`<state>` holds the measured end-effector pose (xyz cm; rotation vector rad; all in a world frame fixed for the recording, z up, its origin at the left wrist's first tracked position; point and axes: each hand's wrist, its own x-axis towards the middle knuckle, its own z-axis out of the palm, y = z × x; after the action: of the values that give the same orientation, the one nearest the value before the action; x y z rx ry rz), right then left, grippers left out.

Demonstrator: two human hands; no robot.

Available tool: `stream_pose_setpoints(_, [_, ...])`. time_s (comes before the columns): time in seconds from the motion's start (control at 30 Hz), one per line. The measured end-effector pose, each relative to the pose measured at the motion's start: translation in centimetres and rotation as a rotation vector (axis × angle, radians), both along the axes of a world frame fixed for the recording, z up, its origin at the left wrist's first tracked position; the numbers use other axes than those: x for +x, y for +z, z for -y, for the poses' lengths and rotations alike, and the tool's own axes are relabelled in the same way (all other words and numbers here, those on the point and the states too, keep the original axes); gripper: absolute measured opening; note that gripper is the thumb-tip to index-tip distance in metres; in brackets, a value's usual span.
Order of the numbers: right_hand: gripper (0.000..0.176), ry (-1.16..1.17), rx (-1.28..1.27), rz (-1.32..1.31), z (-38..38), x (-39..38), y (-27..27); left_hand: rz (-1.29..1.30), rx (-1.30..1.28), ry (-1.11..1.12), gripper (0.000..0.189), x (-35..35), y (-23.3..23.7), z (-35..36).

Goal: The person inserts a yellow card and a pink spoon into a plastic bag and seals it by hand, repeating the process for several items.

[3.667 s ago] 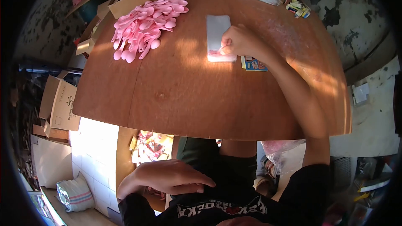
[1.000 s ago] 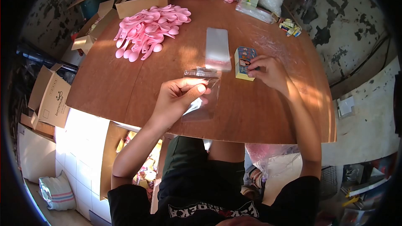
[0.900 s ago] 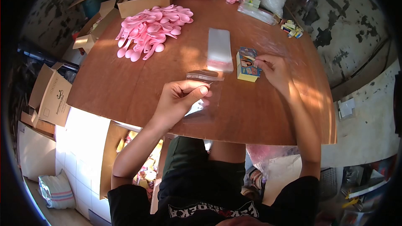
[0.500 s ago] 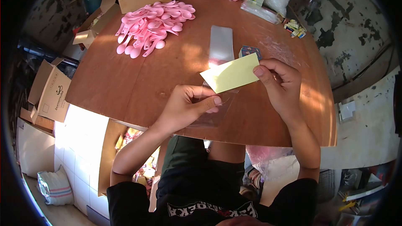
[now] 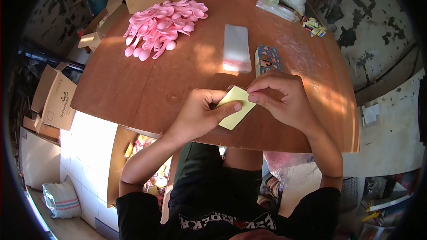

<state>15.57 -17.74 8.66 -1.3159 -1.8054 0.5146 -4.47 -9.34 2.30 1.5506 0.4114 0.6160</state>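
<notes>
Since the earlier frame, the pale-yellow card (image 5: 233, 119) has dropped into the left hand (image 5: 200, 112); that grip clamps it and a clear plastic bag (image 5: 246, 118) with the thumb on top, apparently keeping both steady. At two o'clock from that thumb, the right hand (image 5: 281, 95) pinches the card's edge. Stacked printed cards (image 5: 268, 58) sit at one o'clock, probably for easy reach.

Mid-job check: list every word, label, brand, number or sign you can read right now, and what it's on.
Carton at far left: looks like "bumimulia", sideways beside a dark logo; its other marks are too small.
Black shirt: white lettering, inverted and creased, not reliably readable.
Stack of blue printed cards: print too small.
Small boxes at the table's far right: too small.
Yellow card: no text visible.
</notes>
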Motion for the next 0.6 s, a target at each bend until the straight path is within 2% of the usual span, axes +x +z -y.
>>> stream_pose_setpoints(0.1, [0.015,0.110,0.038,0.064,0.1,-0.8,-0.3,0.045,0.118,0.070,0.021,0.1,0.0,0.2])
stream_pose_setpoints(0.2, [0.017,0.176,0.014,0.036,0.3,-0.8,0.2,0.021,0.101,0.081,0.024,-0.3,0.9,1.2])
stream_pose_setpoints(0.27, [0.018,0.216,-0.214,0.025,0.5,-0.6,1.0,0.044,0.175,0.110,0.026,-0.2,0.8,1.5])
stream_pose_setpoints(0.3, [0.018,0.220,-0.210,0.022,0.7,-0.9,1.4,0.069,0.247,0.138,0.028,-0.2,0.8,1.5])
stream_pose_setpoints(0.33, [0.018,0.189,-0.333,-0.040,0.9,-1.3,1.7,0.063,0.250,0.141,0.028,-0.2,0.8,1.5])
stream_pose_setpoints(0.37, [0.018,0.158,-0.456,-0.102,1.0,-1.6,1.8,0.096,0.366,0.156,0.030,-0.3,0.8,1.4])
stream_pose_setpoints(0.4, [0.018,0.163,-0.457,-0.106,0.9,-1.8,1.7,0.130,0.480,0.169,0.031,-0.3,0.8,1.4])
stream_pose_setpoints(0.5, [0.018,0.122,-0.540,-0.156,0.3,-2.5,1.5,0.204,0.446,0.232,0.033,-0.1,0.0,1.6])
stream_pose_setpoints(0.57, [0.020,0.122,-0.428,0.121,-0.3,-2.9,1.6,0.249,0.449,0.267,0.035,-0.5,0.0,1.7])
stream_pose_setpoints(0.6, [0.020,0.126,-0.430,0.122,-0.8,-2.9,1.3,0.242,0.298,0.260,0.038,-1.0,0.3,2.1])
